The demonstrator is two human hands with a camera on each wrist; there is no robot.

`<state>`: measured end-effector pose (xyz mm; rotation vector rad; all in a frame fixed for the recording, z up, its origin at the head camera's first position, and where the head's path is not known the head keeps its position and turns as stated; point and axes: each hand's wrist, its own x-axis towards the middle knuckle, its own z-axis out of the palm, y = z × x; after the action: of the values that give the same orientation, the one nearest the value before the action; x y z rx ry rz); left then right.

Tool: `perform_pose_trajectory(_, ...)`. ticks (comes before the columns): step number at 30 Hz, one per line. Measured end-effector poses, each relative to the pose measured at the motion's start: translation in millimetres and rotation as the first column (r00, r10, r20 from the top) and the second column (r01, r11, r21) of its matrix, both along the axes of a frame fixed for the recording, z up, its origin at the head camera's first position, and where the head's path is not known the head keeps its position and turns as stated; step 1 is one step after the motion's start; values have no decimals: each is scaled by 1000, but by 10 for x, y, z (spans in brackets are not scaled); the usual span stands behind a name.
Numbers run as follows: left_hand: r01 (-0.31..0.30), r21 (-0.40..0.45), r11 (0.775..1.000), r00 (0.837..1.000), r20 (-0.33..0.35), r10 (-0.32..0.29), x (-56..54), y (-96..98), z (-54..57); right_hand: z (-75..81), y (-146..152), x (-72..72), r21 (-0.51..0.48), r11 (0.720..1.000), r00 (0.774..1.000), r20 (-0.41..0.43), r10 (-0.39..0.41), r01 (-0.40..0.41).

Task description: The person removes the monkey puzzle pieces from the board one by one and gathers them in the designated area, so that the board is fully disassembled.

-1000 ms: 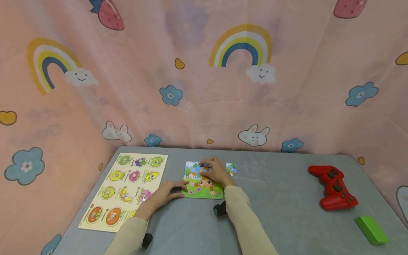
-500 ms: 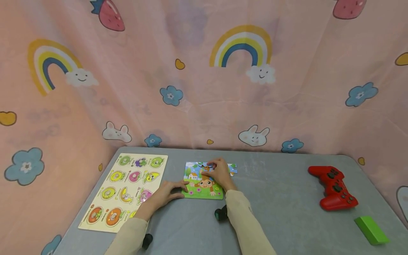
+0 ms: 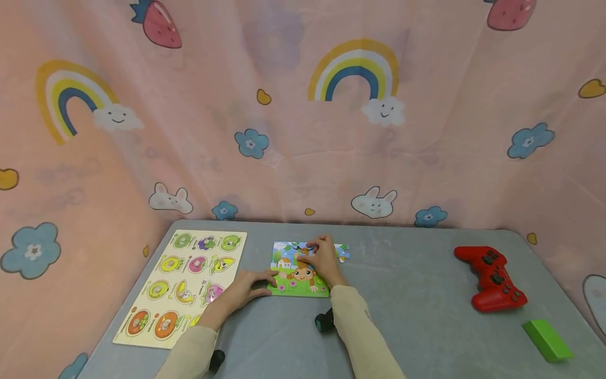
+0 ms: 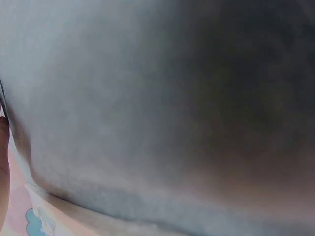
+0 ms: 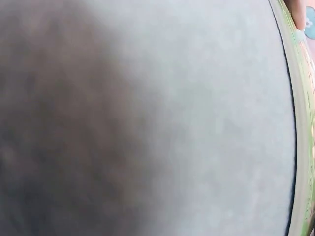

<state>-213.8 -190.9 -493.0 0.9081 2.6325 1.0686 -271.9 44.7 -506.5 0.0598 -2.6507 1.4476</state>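
Observation:
A jigsaw puzzle (image 3: 293, 287) with a monkey and a small house on it lies flat near the table's far side. My left hand (image 3: 246, 288) rests at its left edge, fingers touching the puzzle's front-left part. At the upper right of the picture, my right hand (image 3: 326, 262) has thumb and index bent about a puzzle piece (image 3: 305, 251); the hand covers what lies beneath. Beyond that hand, another puzzle piece (image 3: 344, 251) shows blue and green. In the right wrist view the puzzle's edge (image 5: 300, 147) runs along the right side, with a fingertip (image 5: 298, 14) above.
On the left lies a cream board (image 3: 182, 284) with several fruit pictures, close to my left forearm. A red game controller (image 3: 490, 279) and a green block (image 3: 547, 340) are at the right. A patterned pink cloth (image 3: 303, 173) hangs behind the grey table (image 3: 407, 316).
My right hand has shifted slightly right across the puzzle and now hides part of the blue-and-green piece. My left hand keeps its place. The whole head view has drifted a little.

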Motion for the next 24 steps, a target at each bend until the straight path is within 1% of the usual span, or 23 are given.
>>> perform_pose_trajectory(4, -11, 2, 1000, 1000, 8, 11, 0, -7, -5, 4, -6, 14, -25, 1000, 1000, -4, 13, -14)
perform_pose_trajectory(8, 10, 16, 1000, 1000, -5, -10, -13, 2, -14, 27, 5, 38, -55, 998, 1000, -7, 22, -22)
perform_pose_trajectory(11, 20, 20, 1000, 1000, -14, -20, -20, 11, -21, 23, 9, 45, -44, 999, 1000, -15, 17, -17)
perform_pose_trajectory(18, 23, 18, 1000, 1000, -10, -23, -27, 26, -17, -16, 8, 48, -15, 999, 998, -54, -33, 32)
perform_pose_trajectory(20, 20, 16, 1000, 1000, -5, -20, -26, 25, -12, -24, 10, 46, -5, 1000, 998, -59, -25, 24)
perform_pose_trajectory(24, 11, 11, 1000, 1000, -2, -11, -12, 13, -8, -27, 14, 40, -14, 1000, 999, -32, 21, -21)
